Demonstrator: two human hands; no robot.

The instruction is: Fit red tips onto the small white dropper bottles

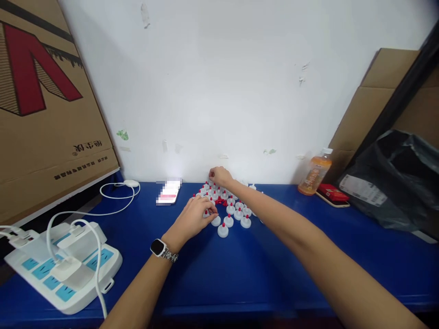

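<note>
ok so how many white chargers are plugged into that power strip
3 show: two plugs side by side at the middle of the power strip, at and, one nearer at; its cropped left end may hide others.

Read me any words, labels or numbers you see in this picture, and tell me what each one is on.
Cardboard box: a big red "V" shape; the dark characters beneath are upside down, not legible.
Phone screen: blurred out.
Orange bottle label: too small.
Black bag sticker: too small.
Red pack: unreadable.
Watch: dark.
</note>
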